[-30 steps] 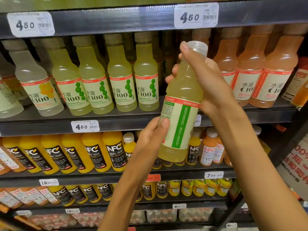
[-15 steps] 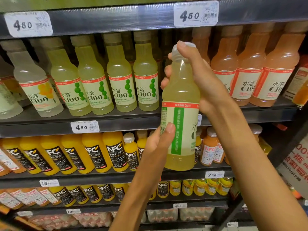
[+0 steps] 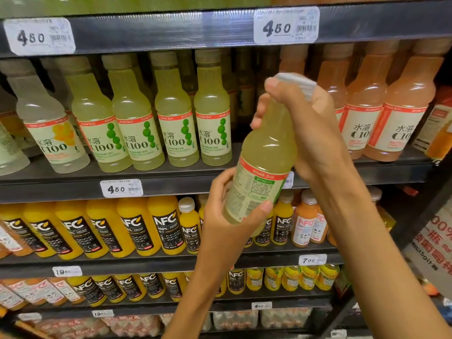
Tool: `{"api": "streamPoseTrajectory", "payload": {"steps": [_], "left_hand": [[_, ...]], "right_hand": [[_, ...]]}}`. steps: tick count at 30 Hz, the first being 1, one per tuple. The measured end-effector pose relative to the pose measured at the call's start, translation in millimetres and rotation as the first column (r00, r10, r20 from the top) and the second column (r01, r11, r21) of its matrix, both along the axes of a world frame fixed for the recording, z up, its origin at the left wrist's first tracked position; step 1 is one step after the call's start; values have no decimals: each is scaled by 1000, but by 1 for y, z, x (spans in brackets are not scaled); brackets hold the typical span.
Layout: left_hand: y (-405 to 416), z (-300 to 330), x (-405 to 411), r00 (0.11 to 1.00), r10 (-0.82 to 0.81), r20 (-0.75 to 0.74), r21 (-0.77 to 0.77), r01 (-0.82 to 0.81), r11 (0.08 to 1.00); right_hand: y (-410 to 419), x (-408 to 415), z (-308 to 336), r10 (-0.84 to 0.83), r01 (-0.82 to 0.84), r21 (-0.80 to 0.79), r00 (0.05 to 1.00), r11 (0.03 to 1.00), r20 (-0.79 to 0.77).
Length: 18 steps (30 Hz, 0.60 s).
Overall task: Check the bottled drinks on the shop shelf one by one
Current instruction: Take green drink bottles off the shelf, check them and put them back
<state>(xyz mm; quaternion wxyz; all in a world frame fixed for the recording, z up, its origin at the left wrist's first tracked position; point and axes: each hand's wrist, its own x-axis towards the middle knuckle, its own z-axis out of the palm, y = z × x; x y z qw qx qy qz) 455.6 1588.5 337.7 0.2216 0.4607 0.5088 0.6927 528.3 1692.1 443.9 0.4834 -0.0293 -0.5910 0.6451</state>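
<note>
Nearest, the left hand (image 3: 227, 214) cups the lower, labelled part of a pale green bottle (image 3: 264, 167), thumb across the label. The right hand (image 3: 308, 128) wraps its neck just under the white cap (image 3: 297, 81). The bottle hangs tilted in front of the shelf (image 3: 171, 184), label text facing up. Full of liquid, it probably feels fairly heavy; smooth plastic could slip, so gripping neck and base together suits it. Behind stand rows of similar green bottles (image 3: 171, 123) and orange ones (image 3: 381, 113).

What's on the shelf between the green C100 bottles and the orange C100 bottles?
In the head view, a dark gap lies between the green C100 bottles and the orange C100 bottles. Only dim bottles stand deep inside. The held bottle and right hand partly cover it.
</note>
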Motion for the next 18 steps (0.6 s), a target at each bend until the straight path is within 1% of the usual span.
{"api": "streamPoseTrajectory", "payload": {"steps": [3,5,7,9,11,13,15,16,18], "left_hand": [[-2,1,-10,993,-116,1,-73,116,991],[-3,2,-15,969,-246,-7,-150,242,959],[-3,1,-13,926,-375,37,-227,374,899],[0,-4,-8,910,-404,93,-231,414,880],[0,-7,-4,928,-356,108,-189,371,909],[2,-7,0,953,-291,85,-140,300,944],[3,-7,1,977,-204,68,-99,210,973],[5,-6,1,985,-165,56,-82,170,982],[7,-4,1,994,-108,10,-70,108,992]], "right_hand": [[9,4,6,73,-72,-11,997,997,23],[13,6,8,174,-173,-41,984,984,22],[14,6,8,272,-271,-44,962,962,22],[12,6,6,297,-296,-20,953,955,53],[11,5,3,257,-258,0,964,966,73],[10,5,0,135,-145,74,982,987,131],[7,5,-3,3,-35,164,981,986,193],[6,4,-5,-23,-12,171,979,985,203],[2,3,-9,-14,-10,135,984,991,176]]}}
